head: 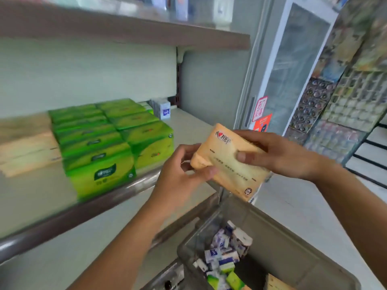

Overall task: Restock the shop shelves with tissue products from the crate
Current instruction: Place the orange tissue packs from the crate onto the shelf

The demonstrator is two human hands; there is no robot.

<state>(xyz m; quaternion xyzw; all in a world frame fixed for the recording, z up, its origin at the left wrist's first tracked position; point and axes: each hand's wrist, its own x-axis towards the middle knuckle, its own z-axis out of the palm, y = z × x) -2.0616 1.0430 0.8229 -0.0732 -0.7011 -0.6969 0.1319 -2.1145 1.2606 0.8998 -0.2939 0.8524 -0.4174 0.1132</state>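
A tan tissue pack [225, 152] with dark print hangs in the air above the grey crate [289, 248], just off the right end of the middle shelf [188, 126]. My left hand [180, 174] grips its lower left corner, thumb on the front. My right hand [276, 153] holds its right end, thumb across the face. In the crate lie several small white, blue and green tissue packets [225, 256] and another tan pack [276, 283] at the bottom edge.
On the middle shelf stand two rows of green tissue boxes [113, 139], with tan packs [27, 143] to their left and small white packets [163, 108] behind. An upper shelf [125, 32] runs overhead. A glass-door cooler [293, 65] and a display rack [351, 84] stand right.
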